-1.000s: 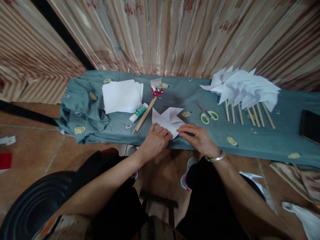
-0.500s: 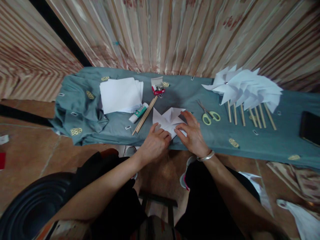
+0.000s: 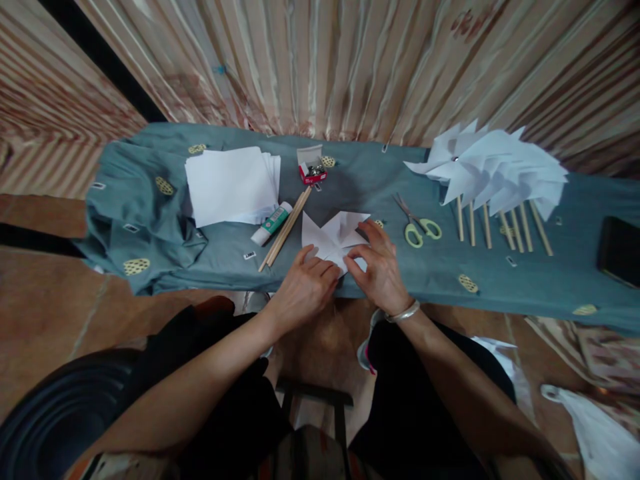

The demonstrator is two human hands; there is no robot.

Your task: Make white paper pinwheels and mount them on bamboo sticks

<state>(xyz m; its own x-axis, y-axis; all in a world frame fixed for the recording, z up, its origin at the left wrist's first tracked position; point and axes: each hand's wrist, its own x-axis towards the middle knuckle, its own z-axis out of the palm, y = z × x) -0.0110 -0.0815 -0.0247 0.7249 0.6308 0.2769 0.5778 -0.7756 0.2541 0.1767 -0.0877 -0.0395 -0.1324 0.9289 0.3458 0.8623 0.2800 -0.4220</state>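
A white paper pinwheel (image 3: 334, 235) with cut, partly folded points lies at the front of the cloth-covered table, between my hands. My left hand (image 3: 310, 283) presses on its lower left part, fingers curled over the paper and hiding that corner. With thumb and fingers bent, my right hand (image 3: 377, 267) grips the right side of the same pinwheel. Left of it lie several wooden sticks (image 3: 286, 230) and a glue stick (image 3: 271, 224). Scissors (image 3: 416, 223) with green handles rest to the right of my right hand.
A stack of white paper (image 3: 233, 187) lies at the left, beside a small red box (image 3: 313, 167) of metal pins. Several pinwheels on sticks (image 3: 493, 167) overlap at the right. A dark phone-like object (image 3: 619, 250) sits at the far right of the green-grey tablecloth (image 3: 380, 177).
The view has shifted slightly. Both hands stay on the paper pinwheel, with the right hand's thumb and fingers changing only a little.
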